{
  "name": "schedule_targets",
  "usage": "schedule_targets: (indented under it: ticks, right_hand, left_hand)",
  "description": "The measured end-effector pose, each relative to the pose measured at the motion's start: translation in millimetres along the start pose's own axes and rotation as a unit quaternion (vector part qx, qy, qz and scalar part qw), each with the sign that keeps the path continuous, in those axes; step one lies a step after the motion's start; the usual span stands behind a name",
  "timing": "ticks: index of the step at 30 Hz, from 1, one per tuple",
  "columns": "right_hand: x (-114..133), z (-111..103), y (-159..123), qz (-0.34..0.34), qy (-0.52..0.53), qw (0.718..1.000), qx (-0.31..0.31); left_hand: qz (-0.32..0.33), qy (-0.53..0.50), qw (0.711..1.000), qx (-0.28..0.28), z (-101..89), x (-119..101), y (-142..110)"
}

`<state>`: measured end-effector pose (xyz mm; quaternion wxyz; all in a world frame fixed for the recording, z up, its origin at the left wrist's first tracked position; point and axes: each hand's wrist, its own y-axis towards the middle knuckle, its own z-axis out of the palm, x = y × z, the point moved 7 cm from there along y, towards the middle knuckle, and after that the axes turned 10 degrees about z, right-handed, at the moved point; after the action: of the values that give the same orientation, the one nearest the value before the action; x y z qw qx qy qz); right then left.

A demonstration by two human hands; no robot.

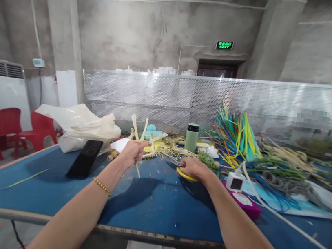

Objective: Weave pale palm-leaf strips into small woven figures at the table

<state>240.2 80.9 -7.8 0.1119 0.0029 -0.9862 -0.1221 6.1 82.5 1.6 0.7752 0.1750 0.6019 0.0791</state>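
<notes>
My left hand [133, 153] is closed around a few pale, flat plant-fibre strips [135, 125]. Their ends fan out above the fingers, and one thin end points down below the fist. To the right, low over the table, my right hand [193, 168] grips a pair of scissors with a yellow handle [187, 176]. The blades point left towards the strips but are apart from them; whether they are open is too small to tell. Behind both hands lies a heap of pale dry fibre scraps [170, 149].
A black phone [85, 158] and a white plastic bag [83, 127] lie left. A green cup [191, 138] stands behind my right hand. Coloured strips [238, 134], green cord [279, 173], a magenta power strip [247, 206] with a white charger [235, 181] and cable occupy the right.
</notes>
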Motion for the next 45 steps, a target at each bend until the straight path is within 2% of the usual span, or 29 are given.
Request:
schedule_targets:
  ticks: [5, 7, 9, 10, 12, 14, 16, 18, 21, 24, 26, 33, 38, 43, 45]
  right_hand:
    - [7, -6, -10, -0.054, 0.007, 0.998, 0.033]
    - [17, -23, -15, -0.078, 0.067, 0.995, -0.002]
    - [29, -42, -22, -0.095, 0.193, 0.976, -0.04]
    - [35, -47, -25, -0.102, 0.286, 0.952, -0.029]
    - [48, -51, -31, -0.118, 0.46, 0.88, 0.027]
    - [52, -55, -34, -0.111, 0.57, 0.814, 0.026]
    - [49, -56, -34, -0.097, 0.629, 0.771, 0.014]
    - [43, -54, -31, -0.08, 0.656, 0.751, 0.012]
    - [39, -50, -28, -0.067, 0.673, 0.735, 0.038]
    - [46, -51, -31, -0.091, 0.679, 0.724, 0.076]
    - [48, -54, -33, -0.107, 0.679, 0.722, 0.075]
    - [36, -63, -31, -0.111, 0.664, 0.739, 0.001]
    - [39, -59, -30, -0.102, 0.662, 0.742, 0.01]
    - [33, -58, -28, -0.051, 0.698, 0.714, -0.028]
    - [35, -53, -28, -0.034, 0.676, 0.736, -0.01]
  left_hand:
    - [-0.019, -0.012, 0.999, 0.028, 7.0, 3, -2]
    - [-0.01, -0.009, 0.999, 0.037, 11.0, 1, -4]
    - [-0.008, -0.015, 0.998, 0.054, 17.9, 0, -8]
    - [-0.007, -0.019, 0.997, 0.07, 23.0, -1, -11]
    - [-0.009, -0.024, 0.994, 0.109, 34.5, -4, -18]
    - [-0.017, -0.012, 0.987, 0.158, 46.2, -6, -28]
    - [-0.036, 0.017, 0.973, 0.228, 57.7, -6, -39]
    - [-0.022, 0.063, 0.959, 0.274, 63.0, -9, -46]
    - [-0.013, 0.129, 0.942, 0.311, 64.1, -11, -53]
    - [-0.027, 0.159, 0.926, 0.342, 65.1, -9, -58]
    - [-0.029, 0.168, 0.921, 0.35, 65.6, -10, -59]
    - [0.008, 0.161, 0.937, 0.31, 64.4, -17, -51]
    - [0.046, 0.155, 0.935, 0.316, 66.4, -18, -49]
    - [0.027, 0.13, 0.955, 0.264, 59.2, -13, -41]
    - [0.012, 0.099, 0.964, 0.248, 57.4, -12, -39]
